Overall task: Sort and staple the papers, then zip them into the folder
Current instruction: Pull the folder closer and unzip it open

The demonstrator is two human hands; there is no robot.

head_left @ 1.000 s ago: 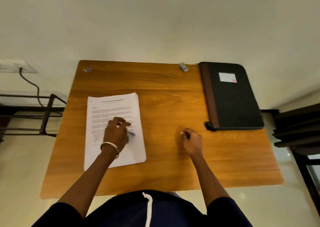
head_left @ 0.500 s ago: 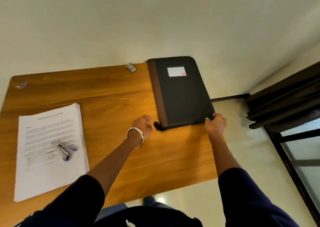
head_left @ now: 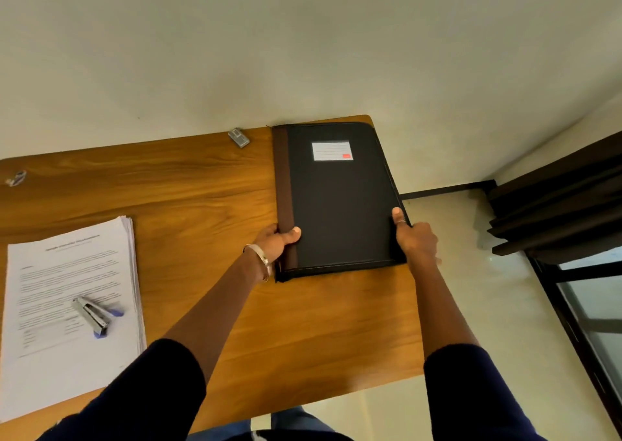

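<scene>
Fingers point(head_left: 294, 233) of your left hand point(head_left: 274, 243) and right hand point(head_left: 415, 240) clasp the folder point(head_left: 340, 201) by its long sides at the tabletop point(head_left: 202, 184)'s far right corner.

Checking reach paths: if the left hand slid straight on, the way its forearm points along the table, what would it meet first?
The left hand already grips the folder at its brown spine edge, so it would just push the folder; nothing lies between them.

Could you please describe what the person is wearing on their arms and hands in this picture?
Both arms have dark navy sleeves pushed up past the elbow, leaving the forearms bare. The left hand has a silver metal bangle round the wrist. The right hand wears a thin ring on the thumb. No watch or gloves are visible.
</scene>
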